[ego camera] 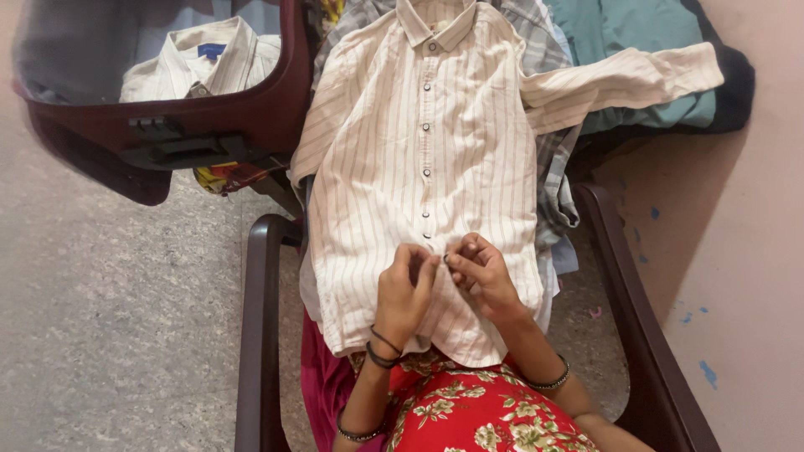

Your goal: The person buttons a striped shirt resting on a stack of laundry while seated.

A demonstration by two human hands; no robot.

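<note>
Lying front-up along a dark chair [255, 335] is a cream striped shirt [394, 142], its collar at the far end and one sleeve spread to the right. Both hands meet at the button line near the hem: left hand [404, 295] and right hand [479, 274], fingers pinched together on the shirt's placket.

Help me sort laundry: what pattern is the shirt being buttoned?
Cream with thin dark vertical stripes, clearest in the head view.
</note>
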